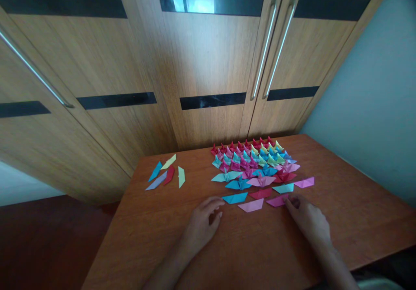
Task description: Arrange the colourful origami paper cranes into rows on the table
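My left hand rests over the table with thumb and fingers apart, its fingertips beside the left end of a flat blue folded paper. My right hand has its fingers closed at the right end of a magenta folded paper. Between the hands lies a light pink folded paper. Behind these are a red piece, a turquoise piece and a pink-violet piece. Rows of folded paper cranes in many colours stand farther back.
At the left of the wooden table, several flat folded papers lie in a loose group. A wooden cabinet with metal handles stands behind the table. On the right is a pale blue wall.
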Motion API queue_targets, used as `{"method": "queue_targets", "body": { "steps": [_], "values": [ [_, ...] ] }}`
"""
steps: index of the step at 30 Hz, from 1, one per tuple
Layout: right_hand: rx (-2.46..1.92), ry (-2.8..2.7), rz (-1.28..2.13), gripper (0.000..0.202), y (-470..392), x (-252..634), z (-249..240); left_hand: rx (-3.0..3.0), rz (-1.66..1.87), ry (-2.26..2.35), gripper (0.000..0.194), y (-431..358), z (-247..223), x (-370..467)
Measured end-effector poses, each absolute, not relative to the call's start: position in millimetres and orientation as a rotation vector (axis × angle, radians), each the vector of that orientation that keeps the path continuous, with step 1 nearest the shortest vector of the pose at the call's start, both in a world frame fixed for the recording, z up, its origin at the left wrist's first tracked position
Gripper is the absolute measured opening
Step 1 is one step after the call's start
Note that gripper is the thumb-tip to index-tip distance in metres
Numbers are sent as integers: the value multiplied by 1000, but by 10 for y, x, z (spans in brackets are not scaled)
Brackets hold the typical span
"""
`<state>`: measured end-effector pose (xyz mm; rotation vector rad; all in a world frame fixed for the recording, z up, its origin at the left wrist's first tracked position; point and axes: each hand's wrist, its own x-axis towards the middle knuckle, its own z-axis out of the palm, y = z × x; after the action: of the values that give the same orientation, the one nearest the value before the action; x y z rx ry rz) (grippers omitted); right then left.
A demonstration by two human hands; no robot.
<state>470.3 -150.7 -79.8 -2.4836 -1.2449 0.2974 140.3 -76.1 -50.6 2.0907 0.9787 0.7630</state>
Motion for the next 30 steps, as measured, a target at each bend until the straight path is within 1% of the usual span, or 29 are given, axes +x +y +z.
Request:
{"method": "queue_targets", "body": {
  "steps": [4,9,13,19,25,30],
  "values": [
    [-2473,-1235,208,35,-1514,4667,-801,2101,759,1016,29,-733,-493,1389],
    [-2314,-1286,78,32,-1482,4442,-782,2195,736,1196,24,-605,-471,1277],
    [-2079,-1362,183,34,-1424,4101,-750,2314,709,1433,22,-417,-449,1065],
    [-1839,-1475,299,31,-1391,3598,-753,2446,658,1784,23,-121,-425,668],
    [-1779,-1560,384,33,-1421,3310,-777,2516,531,2147,33,52,-369,274],
    [-1790,-1594,431,30,-1446,3272,-813,2435,339,2316,33,83,-347,3]
  ]
}}
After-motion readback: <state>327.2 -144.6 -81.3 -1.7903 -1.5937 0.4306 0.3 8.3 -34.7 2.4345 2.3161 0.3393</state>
